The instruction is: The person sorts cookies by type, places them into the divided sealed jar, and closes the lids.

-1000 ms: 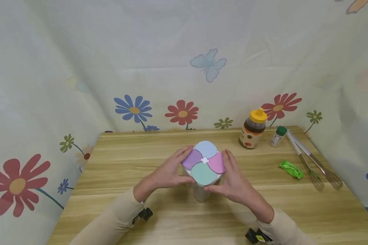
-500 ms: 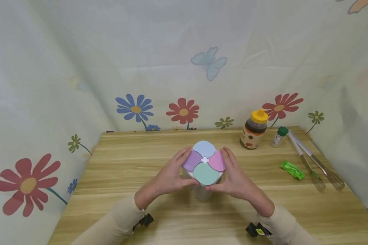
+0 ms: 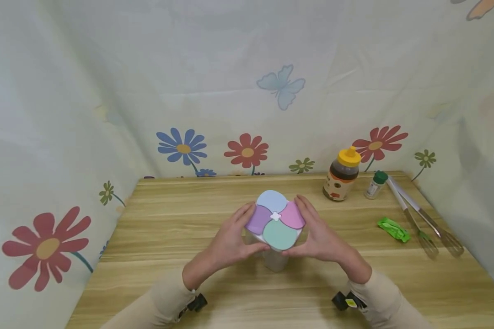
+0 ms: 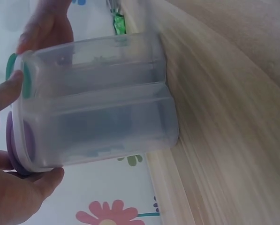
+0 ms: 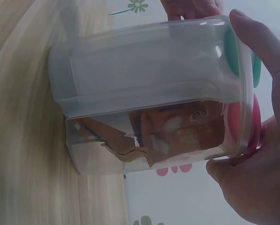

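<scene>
While standing mid-table (image 3: 156, 219), container (image 3: 275, 256) sits clamped between both hands, its base on the wood. Left hand (image 3: 228, 240) curled round the left side of the lid (image 3: 275, 220), thumb under the teal petal, fingers by the purple one. Right hand (image 3: 321, 237) curled round the right side, fingers along the pink petal. Clear, split into compartments, brown scraps in one. Well apart at back right: honey bottle (image 3: 340, 173), small jar (image 3: 374, 183), whisks (image 3: 420, 219), green packet (image 3: 393, 228).

Left half of counter (image 3: 156, 219) open; right side blocked by bottle (image 3: 340, 174), shaker (image 3: 374, 183), whisks (image 3: 424, 224), green packet (image 3: 393, 229).
</scene>
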Action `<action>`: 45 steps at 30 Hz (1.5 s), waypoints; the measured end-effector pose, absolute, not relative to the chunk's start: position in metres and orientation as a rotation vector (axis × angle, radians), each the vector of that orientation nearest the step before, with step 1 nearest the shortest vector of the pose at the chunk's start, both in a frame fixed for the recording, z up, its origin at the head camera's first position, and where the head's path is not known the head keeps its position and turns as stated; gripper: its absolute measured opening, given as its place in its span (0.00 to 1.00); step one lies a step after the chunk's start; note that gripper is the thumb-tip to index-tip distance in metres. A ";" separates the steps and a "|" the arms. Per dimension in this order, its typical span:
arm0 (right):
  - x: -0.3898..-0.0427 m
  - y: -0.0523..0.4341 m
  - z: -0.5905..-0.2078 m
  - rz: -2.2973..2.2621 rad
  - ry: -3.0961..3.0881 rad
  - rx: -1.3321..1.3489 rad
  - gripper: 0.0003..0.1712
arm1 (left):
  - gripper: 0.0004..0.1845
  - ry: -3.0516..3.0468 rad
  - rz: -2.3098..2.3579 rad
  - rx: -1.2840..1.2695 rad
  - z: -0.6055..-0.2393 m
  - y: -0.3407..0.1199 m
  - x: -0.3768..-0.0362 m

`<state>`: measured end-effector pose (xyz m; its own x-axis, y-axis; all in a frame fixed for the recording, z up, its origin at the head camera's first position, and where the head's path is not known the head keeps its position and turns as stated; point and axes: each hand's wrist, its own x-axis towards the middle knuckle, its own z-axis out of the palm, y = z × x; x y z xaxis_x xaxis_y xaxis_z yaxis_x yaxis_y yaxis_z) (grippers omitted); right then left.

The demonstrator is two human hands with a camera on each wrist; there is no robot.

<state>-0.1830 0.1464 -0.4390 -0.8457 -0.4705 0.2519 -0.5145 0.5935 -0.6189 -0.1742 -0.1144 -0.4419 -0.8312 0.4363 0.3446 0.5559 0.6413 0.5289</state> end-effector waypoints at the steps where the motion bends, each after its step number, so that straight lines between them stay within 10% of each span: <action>1: -0.184 0.147 -0.439 1.103 -2.748 0.865 0.77 | 0.56 -2.665 -0.948 -0.820 -0.442 -0.114 -0.174; 45: -0.171 0.142 -0.435 1.257 -2.696 0.767 0.69 | 0.58 -2.664 -1.063 -1.166 -0.446 -0.130 -0.206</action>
<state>-0.1706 0.1418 -0.4354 -0.8730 -0.4095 0.2650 -0.4663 0.5410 -0.6999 -0.2057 -0.1303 -0.4462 -0.7155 0.6320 0.2977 0.6634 0.4810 0.5732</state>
